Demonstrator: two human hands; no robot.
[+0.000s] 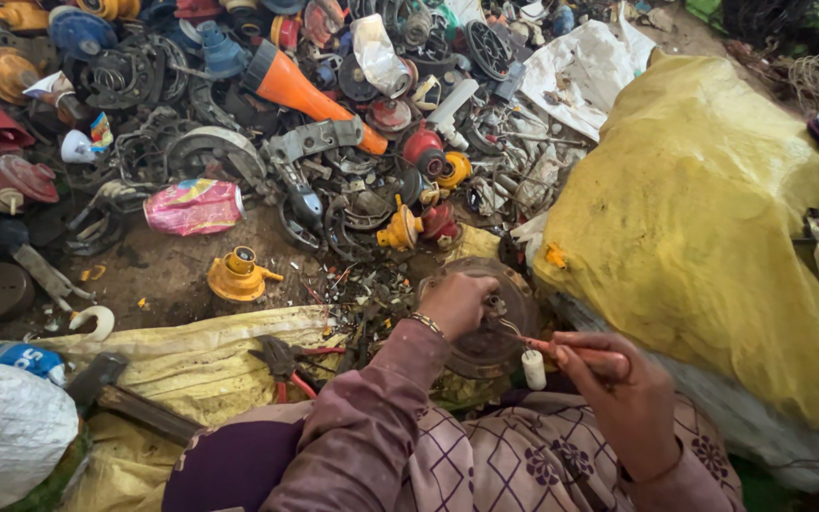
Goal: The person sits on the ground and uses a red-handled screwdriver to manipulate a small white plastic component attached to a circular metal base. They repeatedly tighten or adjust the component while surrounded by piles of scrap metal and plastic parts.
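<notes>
The left hand (455, 301) has its grip closed on the rim of a round, dark fan motor plate (485, 322) resting on the person's lap. The right hand (618, 389) holds a narrow grip around a red-handled screwdriver (561, 351), whose tip meets the plate's centre; a small white cylinder (533, 370) hangs just below the shaft. Left of the plate, red-handled pliers (286, 365) lie on a yellow sack (210, 356). Beyond the plate sits a yellow plastic cap (237, 275) on the dirt floor (172, 284), then a heap of scrap parts with an orange cone (300, 90). Right of the plate bulges a big yellow bag (713, 228).
</notes>
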